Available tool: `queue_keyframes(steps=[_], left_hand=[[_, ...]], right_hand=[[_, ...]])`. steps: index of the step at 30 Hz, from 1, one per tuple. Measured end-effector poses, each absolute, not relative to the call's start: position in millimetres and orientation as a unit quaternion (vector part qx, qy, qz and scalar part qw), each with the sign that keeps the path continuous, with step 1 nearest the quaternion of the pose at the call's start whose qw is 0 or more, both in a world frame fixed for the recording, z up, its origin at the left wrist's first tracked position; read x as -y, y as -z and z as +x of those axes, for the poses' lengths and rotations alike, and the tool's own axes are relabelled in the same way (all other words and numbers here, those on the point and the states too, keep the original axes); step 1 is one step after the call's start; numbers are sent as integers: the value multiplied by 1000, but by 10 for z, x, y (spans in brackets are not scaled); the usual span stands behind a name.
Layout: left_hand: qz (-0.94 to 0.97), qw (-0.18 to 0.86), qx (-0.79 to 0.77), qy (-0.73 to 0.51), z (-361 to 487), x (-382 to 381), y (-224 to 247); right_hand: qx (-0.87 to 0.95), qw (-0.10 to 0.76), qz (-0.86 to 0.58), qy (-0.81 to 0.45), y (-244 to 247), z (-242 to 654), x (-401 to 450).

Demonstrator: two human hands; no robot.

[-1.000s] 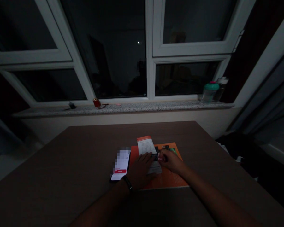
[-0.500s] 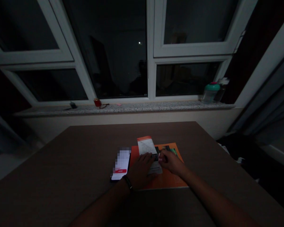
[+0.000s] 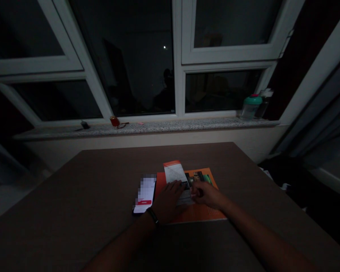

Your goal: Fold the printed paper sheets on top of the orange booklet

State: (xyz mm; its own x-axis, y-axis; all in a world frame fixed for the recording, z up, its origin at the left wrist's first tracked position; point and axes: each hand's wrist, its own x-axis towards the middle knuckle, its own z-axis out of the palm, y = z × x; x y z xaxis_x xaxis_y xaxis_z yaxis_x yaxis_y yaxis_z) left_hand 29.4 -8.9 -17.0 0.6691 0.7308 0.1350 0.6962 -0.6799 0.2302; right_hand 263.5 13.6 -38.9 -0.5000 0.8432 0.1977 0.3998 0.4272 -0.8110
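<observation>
The person is working over a white printed paper slip with an orange top band [image 3: 173,172], which lies on a bright orange booklet [image 3: 200,213] on a dark brown tabletop [image 3: 73,196]. The left hand [image 3: 167,202] is resting almost flat on the slip's lower part, with its fingers extended rather than clenched; a black wristband [image 3: 153,216] circles that wrist. The right hand [image 3: 208,194] is curling its fingers [image 3: 197,190] towards the slip, but the dim light hides whether they are grasping it. A steady left palm is likely helping to keep the thin paper from sliding while the right fingers work close by. Beside the booklet, a black smartphone [image 3: 144,194] is lying with its lit screen upward. Compared with the earlier frame, the right hand has shifted slightly lower, more of the booklet's dark printed images is showing, and the head has dipped a little.
</observation>
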Motion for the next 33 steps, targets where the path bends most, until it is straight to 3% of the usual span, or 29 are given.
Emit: queue_keyframes(steps=[13,26,33], left_hand=[[912,66,-392,-99,284,56,221],[907,100,-391,-119,249,40,169],[904,67,-408,-109,273,78,2]], right_hand=[[757,350,-442,-329,504,2573,-279],[780,299,-377,-400,371,2642,-104],[747,373,-435,-338,460,2641,-177]])
